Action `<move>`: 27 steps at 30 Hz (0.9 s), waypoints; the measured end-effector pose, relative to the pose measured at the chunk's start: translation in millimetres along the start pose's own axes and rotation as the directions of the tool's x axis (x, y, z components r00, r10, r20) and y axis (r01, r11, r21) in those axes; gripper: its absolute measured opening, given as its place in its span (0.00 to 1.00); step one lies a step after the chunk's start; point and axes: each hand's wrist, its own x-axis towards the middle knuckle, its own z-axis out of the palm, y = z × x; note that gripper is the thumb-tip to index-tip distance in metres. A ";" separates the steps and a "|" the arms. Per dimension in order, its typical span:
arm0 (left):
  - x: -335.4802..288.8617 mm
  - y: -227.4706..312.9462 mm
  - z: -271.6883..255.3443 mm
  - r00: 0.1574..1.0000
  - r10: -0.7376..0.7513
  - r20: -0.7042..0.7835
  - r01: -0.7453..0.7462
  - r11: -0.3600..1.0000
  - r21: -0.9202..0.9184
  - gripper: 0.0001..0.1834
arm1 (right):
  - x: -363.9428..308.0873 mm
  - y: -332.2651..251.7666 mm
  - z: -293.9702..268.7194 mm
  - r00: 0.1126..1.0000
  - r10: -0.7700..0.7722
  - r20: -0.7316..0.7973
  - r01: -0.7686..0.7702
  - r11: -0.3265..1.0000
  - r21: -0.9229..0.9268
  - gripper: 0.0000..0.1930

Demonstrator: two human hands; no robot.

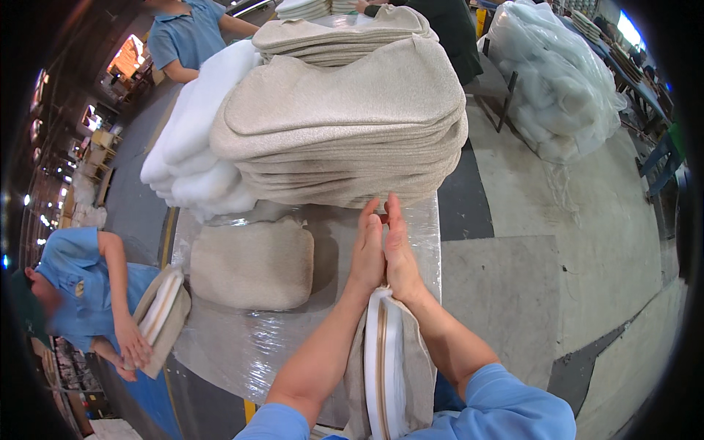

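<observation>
Both my hands are stretched flat with the palms facing each other, close together at the far end of a partly filled beige cushion cover point(419, 374). My left hand point(367, 253) and my right hand point(400, 253) have straight fingers pointing away from me. Just behind my wrists, the cover gapes open along its length between my forearms. Inside it shows a white padded insert point(394, 356) with a tan strip down the middle. I cannot tell whether the palms press on anything. Left of my hands, a closed beige cushion point(253, 265) lies on the plastic-wrapped table point(257, 341).
Beyond my fingertips rises a tall stack of beige covers point(345, 95), with white padding sheets point(202, 125) on its left. At the left, a co-worker point(81, 282) handles another padded cover point(163, 315). More people stand behind. A clear bag of white filling point(554, 81) sits at the far right.
</observation>
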 end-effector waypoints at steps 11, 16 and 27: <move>-11.6 -15.3 -15.3 1.000 0.020 -0.008 -0.020 0.999 -0.045 0.26 | -11.7 -6.2 7.0 0.998 0.049 -0.036 -0.041 0.981 0.190 0.46; -52.5 -7.0 -31.2 0.990 -0.040 0.134 0.043 0.999 -0.019 0.19 | -69.3 10.0 -12.9 0.998 -0.008 -0.057 0.034 0.877 0.479 0.41; -70.5 43.3 -66.6 0.930 0.047 0.365 -0.086 0.992 0.090 0.27 | -95.3 -16.6 -3.4 0.996 -0.028 -0.081 0.032 0.999 0.040 0.18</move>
